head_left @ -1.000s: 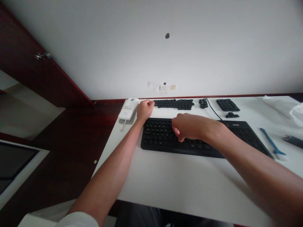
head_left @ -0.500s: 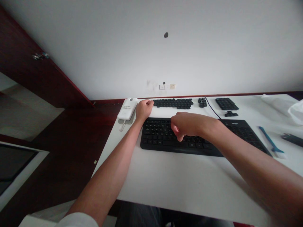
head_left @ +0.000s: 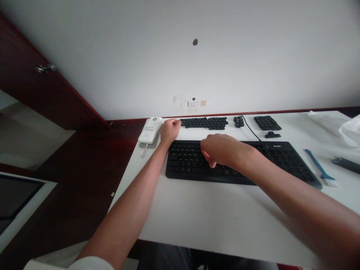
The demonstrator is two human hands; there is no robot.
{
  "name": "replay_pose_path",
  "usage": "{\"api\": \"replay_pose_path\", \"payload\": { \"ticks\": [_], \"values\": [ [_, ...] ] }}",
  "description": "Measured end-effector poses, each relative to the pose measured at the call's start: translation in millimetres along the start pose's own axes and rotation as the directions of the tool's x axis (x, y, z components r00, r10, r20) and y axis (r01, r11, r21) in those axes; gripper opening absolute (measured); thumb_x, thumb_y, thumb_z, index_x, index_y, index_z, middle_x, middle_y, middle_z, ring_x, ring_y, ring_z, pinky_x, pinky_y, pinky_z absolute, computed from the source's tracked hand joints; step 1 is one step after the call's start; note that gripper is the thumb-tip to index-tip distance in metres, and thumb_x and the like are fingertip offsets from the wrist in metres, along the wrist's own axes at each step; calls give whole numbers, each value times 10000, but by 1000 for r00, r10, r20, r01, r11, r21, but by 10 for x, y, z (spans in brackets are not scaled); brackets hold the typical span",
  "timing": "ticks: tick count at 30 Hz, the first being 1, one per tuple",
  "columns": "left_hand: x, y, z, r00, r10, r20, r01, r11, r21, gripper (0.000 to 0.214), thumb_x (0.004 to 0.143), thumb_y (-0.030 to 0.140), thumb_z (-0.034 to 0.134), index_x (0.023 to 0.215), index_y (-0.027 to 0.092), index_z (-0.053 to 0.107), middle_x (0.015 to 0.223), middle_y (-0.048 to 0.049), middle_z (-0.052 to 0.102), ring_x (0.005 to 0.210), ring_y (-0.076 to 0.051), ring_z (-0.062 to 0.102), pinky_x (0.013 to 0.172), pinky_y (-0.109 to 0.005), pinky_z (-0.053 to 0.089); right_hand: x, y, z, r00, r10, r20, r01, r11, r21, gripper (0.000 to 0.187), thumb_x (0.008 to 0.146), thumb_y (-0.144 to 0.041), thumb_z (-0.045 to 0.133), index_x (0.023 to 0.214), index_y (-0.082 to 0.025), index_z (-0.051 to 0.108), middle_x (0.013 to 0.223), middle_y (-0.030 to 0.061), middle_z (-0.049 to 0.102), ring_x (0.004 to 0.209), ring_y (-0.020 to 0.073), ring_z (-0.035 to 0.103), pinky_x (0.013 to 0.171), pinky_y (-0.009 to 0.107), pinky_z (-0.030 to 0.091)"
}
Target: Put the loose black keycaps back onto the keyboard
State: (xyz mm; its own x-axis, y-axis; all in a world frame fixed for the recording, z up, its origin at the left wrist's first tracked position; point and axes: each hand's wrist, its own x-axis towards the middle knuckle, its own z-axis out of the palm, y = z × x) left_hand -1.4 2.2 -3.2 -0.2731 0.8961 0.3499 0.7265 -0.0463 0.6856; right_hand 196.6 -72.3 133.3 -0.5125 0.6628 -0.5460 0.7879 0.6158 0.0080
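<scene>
Lying square along the counter's [head_left: 213, 210] middle, the black keyboard [head_left: 239, 162] has rows of loose keycaps [head_left: 204, 122] laid out behind it by the far edge, seemingly kept in order. The left hand [head_left: 169, 130], curled nearly into a fist, rests at that row's left end beside a white device [head_left: 150, 129]. The right hand [head_left: 218, 149] hovers bunched over the keyboard's middle keys, fingertips down; whether they pinch a key I cannot tell.

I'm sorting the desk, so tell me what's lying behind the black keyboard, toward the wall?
Behind the black keyboard lie rows of loose keycaps, two smaller clusters, a number-pad block and a white device. The left hand, closed, hides the rows' left end.
</scene>
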Motion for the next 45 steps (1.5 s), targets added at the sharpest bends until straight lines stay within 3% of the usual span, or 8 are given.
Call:
{"api": "replay_pose_path", "payload": {
  "ticks": [4, 11, 16, 19, 22, 35, 40, 45],
  "values": [
    [-11, 20, -16, 1000, 3, 5, -3, 1000, -14, 352, 890, 318, 521, 601, 210, 354, 591, 27, 363, 620, -132, 347, 624, -297, 248, -9, -39, 11, 1000, -1, -9, 1, 1000, -25, 169, 732, -57, 827, 880, -135, 842, 967, 158, 791, 945, 318, 751, 750, 334, 519],
    [-15, 25, -18, 1000, 4, -3, -4, 1000, -19, 361, 889, 329, 526, 600, 211, 345, 592, 27, 353, 619, -132, 344, 624, -300, 242, 52, -61, 174, 985, -16, -171, 1, 996, -92, 194, 815, -162, 803, 1002, -125, 835, 893, 199, 779, 898, 337, 768, 781, 366, 563],
    [-4, 5, 0, 1000, -10, -7, 10, 1000, -24, 365, 883, 336, 537, 592, 207, 359, 582, 25, 357, 604, -130, 334, 615, -303, 224, 42, -38, 87, 998, -12, -65, 9, 999, -46, 144, 725, -26, 799, 825, -125, 829, 873, 160, 784, 892, 318, 758, 725, 340, 529],
    [-2, 5, -1, 1000, -10, -3, 10, 1000, -25, 375, 886, 342, 540, 588, 206, 356, 577, 27, 361, 595, -128, 334, 610, -303, 217, 118, 81, 67, 1000, -31, 5, 30, 998, 58, 151, 693, -62, 838, 829, -127, 829, 832, 118, 788, 826, 276, 752, 666, 314, 502],
    [-4, 13, -9, 1000, -8, 2, 8, 1000, -19, 379, 891, 339, 532, 586, 207, 351, 571, 29, 345, 592, -130, 338, 607, -305, 213, 232, 241, 114, 990, -132, 51, 121, 975, 188, 119, 703, -142, 851, 819, -143, 823, 744, 65, 771, 702, 215, 727, 618, 290, 486],
    [-8, 21, -18, 1000, -1, 8, 2, 1000, -26, 370, 893, 340, 526, 589, 210, 360, 578, 23, 379, 605, -135, 367, 613, -304, 239, 271, 297, 137, 988, -148, 35, 140, 975, 173, 114, 686, -171, 850, 790, -157, 804, 709, 39, 750, 675, 198, 701, 609, 289, 457],
    [-10, 39, -24, 1000, -10, 17, 10, 1000, -20, 370, 894, 328, 520, 588, 212, 347, 581, 27, 363, 616, -137, 367, 619, -300, 254, 340, 469, 161, 960, -257, 109, 212, 926, 313, 148, 710, -254, 826, 833, -173, 807, 732, 29, 751, 725, 211, 711, 651, 296, 468],
    [-6, 31, -21, 1000, -8, 12, 8, 1000, 3, 376, 896, 340, 521, 588, 213, 348, 582, 29, 359, 614, -137, 363, 615, -301, 247, 354, 534, 186, 946, -312, 88, 270, 909, 318, 154, 713, -270, 816, 830, -171, 805, 735, 29, 745, 716, 207, 697, 649, 298, 456]
  ]
}}
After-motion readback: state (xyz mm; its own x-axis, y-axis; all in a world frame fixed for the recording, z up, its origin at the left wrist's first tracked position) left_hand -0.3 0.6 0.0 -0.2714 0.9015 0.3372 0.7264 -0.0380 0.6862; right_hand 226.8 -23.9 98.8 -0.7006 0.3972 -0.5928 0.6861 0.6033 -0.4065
